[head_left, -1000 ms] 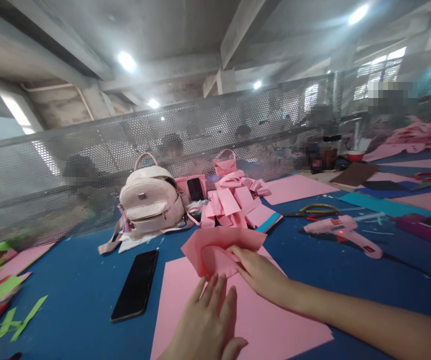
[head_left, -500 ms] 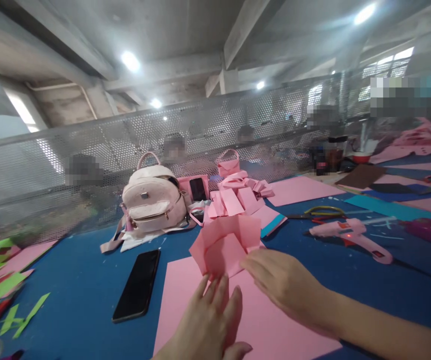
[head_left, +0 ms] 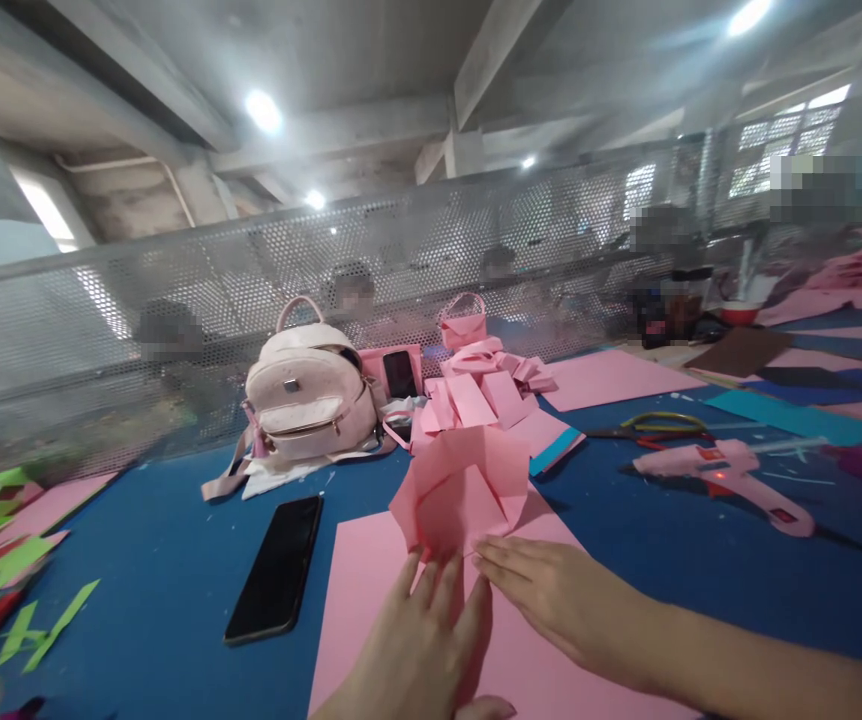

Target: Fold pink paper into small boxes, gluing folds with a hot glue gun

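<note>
A folded pink paper piece [head_left: 457, 495] with raised, angled walls stands on a flat pink sheet [head_left: 371, 590]. My left hand [head_left: 427, 630] has its fingers stretched and slightly spread, the tips touching the near edge of the folded paper. From the right, my right hand [head_left: 558, 595] reaches in with straight fingers side by side, their tips at the near right corner of that paper. Its thumb is hidden. Neither hand visibly grips anything.
Left of the sheet lies a black phone [head_left: 275, 570]. A pale backpack [head_left: 311, 395] and a pile of pink paper pieces [head_left: 468, 395] are behind. On the right are a pink glue gun [head_left: 731, 475] and scissors [head_left: 656, 427]. Green strips [head_left: 63, 625] lie left.
My right hand has moved from the folded paper's right side to its near edge, closer to my left hand. My left hand stays at the near edge. The view has shifted slightly.
</note>
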Demonstrator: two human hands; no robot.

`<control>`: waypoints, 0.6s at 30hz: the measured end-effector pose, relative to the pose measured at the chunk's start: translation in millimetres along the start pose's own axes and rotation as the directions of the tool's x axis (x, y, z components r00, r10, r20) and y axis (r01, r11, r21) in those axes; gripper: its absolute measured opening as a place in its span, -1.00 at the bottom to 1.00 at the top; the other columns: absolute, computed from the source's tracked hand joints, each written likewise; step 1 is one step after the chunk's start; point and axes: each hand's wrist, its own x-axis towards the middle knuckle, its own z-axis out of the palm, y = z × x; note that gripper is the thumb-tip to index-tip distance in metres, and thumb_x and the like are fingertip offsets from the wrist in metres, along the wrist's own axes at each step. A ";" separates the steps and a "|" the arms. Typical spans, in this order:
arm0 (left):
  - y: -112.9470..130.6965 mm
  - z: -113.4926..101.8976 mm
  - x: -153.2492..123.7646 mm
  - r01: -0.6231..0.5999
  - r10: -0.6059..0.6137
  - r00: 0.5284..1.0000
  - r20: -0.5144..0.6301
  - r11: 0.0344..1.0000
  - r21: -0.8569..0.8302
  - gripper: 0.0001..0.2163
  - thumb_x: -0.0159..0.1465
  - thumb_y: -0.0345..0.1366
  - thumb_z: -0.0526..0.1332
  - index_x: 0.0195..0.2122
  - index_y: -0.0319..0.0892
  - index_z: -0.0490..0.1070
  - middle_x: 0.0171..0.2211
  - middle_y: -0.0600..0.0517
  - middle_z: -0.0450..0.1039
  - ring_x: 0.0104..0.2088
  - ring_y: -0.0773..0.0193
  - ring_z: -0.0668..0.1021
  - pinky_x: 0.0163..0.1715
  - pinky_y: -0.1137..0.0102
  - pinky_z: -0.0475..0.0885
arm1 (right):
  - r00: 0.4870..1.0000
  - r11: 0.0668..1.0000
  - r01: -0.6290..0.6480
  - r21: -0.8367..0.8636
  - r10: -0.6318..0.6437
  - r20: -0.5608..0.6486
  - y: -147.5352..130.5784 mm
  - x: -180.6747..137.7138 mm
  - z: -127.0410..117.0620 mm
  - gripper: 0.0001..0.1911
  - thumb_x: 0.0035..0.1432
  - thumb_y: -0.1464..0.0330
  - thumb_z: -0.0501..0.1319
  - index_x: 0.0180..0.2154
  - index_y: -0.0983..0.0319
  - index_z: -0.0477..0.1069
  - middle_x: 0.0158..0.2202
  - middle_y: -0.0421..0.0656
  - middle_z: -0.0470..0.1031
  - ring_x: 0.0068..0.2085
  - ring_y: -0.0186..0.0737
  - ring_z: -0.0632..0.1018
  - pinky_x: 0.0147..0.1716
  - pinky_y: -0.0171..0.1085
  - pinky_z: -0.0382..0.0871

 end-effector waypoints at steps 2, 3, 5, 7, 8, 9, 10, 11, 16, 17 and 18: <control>-0.2 1.5 -0.7 0.003 -0.003 1.000 -0.006 1.000 0.012 -0.24 0.29 0.24 -0.17 0.30 -0.28 0.09 0.19 -0.33 0.29 0.19 -0.18 0.34 0.14 -0.02 0.16 | 1.000 1.000 0.003 0.027 -0.003 -0.021 1.3 0.7 -2.5 -0.44 0.13 0.57 0.02 0.19 0.48 0.29 0.19 0.17 0.31 0.17 0.07 0.41 0.10 -0.03 0.38; -0.3 2.2 -1.4 0.006 -0.005 1.000 -0.014 1.000 0.022 -0.24 0.29 0.24 -0.16 0.30 -0.27 0.10 0.19 -0.33 0.29 0.19 -0.18 0.34 0.14 -0.02 0.15 | 0.999 0.998 -0.005 0.056 0.008 -0.048 2.6 0.9 -4.5 -0.47 0.16 0.56 0.01 0.17 0.43 0.33 0.17 0.13 0.36 0.15 0.03 0.44 0.09 -0.06 0.38; -0.6 2.6 -2.7 0.012 -0.011 0.999 -0.035 0.999 0.050 -0.25 0.28 0.24 -0.13 0.29 -0.25 0.11 0.19 -0.32 0.29 0.19 -0.18 0.33 0.13 -0.02 0.15 | 0.989 0.990 -0.066 0.126 0.082 -0.127 6.8 1.3 -10.0 -0.58 0.24 0.51 0.00 0.06 0.29 0.43 0.06 0.02 0.50 0.05 -0.06 0.52 0.03 -0.12 0.39; -1.4 1.6 -2.6 0.009 -0.004 0.998 -0.057 0.997 0.075 -0.30 0.29 0.20 -0.08 0.27 -0.24 0.14 0.19 -0.30 0.30 0.18 -0.17 0.33 0.12 -0.01 0.16 | 0.947 0.958 -0.213 0.190 0.250 -0.201 13.0 1.2 -15.9 -0.70 0.31 0.41 0.00 -0.11 0.19 0.49 -0.14 -0.07 0.59 -0.13 -0.13 0.58 -0.12 -0.20 0.42; -2.0 0.7 -1.7 0.005 0.001 0.997 -0.081 0.997 0.082 -0.34 0.30 0.16 -0.04 0.25 -0.24 0.18 0.17 -0.28 0.33 0.16 -0.15 0.35 0.11 0.00 0.17 | 0.911 0.927 -0.305 0.216 0.350 -0.217 16.7 0.8 -18.4 -0.74 0.32 0.35 0.02 -0.19 0.18 0.49 -0.25 -0.10 0.60 -0.24 -0.16 0.59 -0.24 -0.23 0.42; -2.7 -0.3 -0.1 0.002 0.008 0.993 -0.120 0.997 0.082 -0.43 0.32 0.08 0.01 0.19 -0.24 0.25 0.13 -0.25 0.37 0.13 -0.12 0.38 0.10 0.02 0.19 | 0.874 0.893 -0.387 0.231 0.435 -0.218 20.6 0.0 -20.1 -0.77 0.31 0.31 0.05 -0.24 0.17 0.47 -0.35 -0.13 0.58 -0.33 -0.17 0.58 -0.33 -0.26 0.38; -3.5 -1.2 2.0 0.000 0.013 0.985 -0.171 0.997 0.075 -0.55 0.32 -0.05 0.08 0.11 -0.24 0.33 0.05 -0.21 0.44 0.06 -0.07 0.43 0.08 0.04 0.22 | 0.842 0.861 -0.453 0.233 0.499 -0.207 24.4 -1.1 -21.1 -0.81 0.29 0.28 0.09 -0.27 0.17 0.45 -0.42 -0.16 0.56 -0.39 -0.18 0.57 -0.41 -0.28 0.34; -4.4 -2.1 4.4 0.003 0.011 0.974 -0.227 0.998 0.061 -0.68 0.30 -0.19 0.13 0.00 -0.23 0.40 -0.07 -0.15 0.50 -0.03 -0.01 0.49 0.04 0.09 0.27 | 0.820 0.838 -0.499 0.221 0.539 -0.192 28.0 -2.4 -21.3 -0.84 0.26 0.27 0.13 -0.27 0.17 0.45 -0.46 -0.18 0.55 -0.42 -0.18 0.56 -0.45 -0.30 0.29; -10.8 -5.1 13.9 0.075 -0.073 0.905 -0.419 0.997 -0.011 -0.84 0.17 -0.49 0.13 -0.52 -0.16 0.36 -0.60 0.05 0.32 -0.52 0.26 0.42 -0.43 0.33 0.29 | 0.820 0.834 -0.549 0.063 0.551 -0.154 38.6 -7.9 -16.8 -0.73 0.21 0.31 0.18 -0.05 0.16 0.45 -0.52 -0.19 0.56 -0.44 -0.09 0.57 -0.49 -0.29 0.20; -12.6 -5.3 14.3 0.110 -0.108 0.897 -0.429 0.994 -0.021 -0.81 0.18 -0.48 0.13 -0.56 -0.15 0.32 -0.62 0.06 0.29 -0.55 0.27 0.40 -0.47 0.34 0.26 | 0.834 0.845 -0.533 0.044 0.533 -0.142 39.1 -8.2 -16.1 -0.72 0.22 0.33 0.17 -0.04 0.15 0.47 -0.50 -0.18 0.58 -0.45 -0.10 0.58 -0.49 -0.29 0.20; -14.8 -5.2 14.1 0.158 -0.158 0.890 -0.427 0.987 -0.035 -0.79 0.19 -0.47 0.12 -0.58 -0.14 0.28 -0.63 0.06 0.28 -0.55 0.28 0.40 -0.48 0.34 0.24 | 0.853 0.863 -0.504 0.036 0.504 -0.133 39.2 -8.4 -15.6 -0.73 0.22 0.36 0.15 -0.05 0.13 0.49 -0.47 -0.17 0.60 -0.43 -0.11 0.58 -0.49 -0.29 0.20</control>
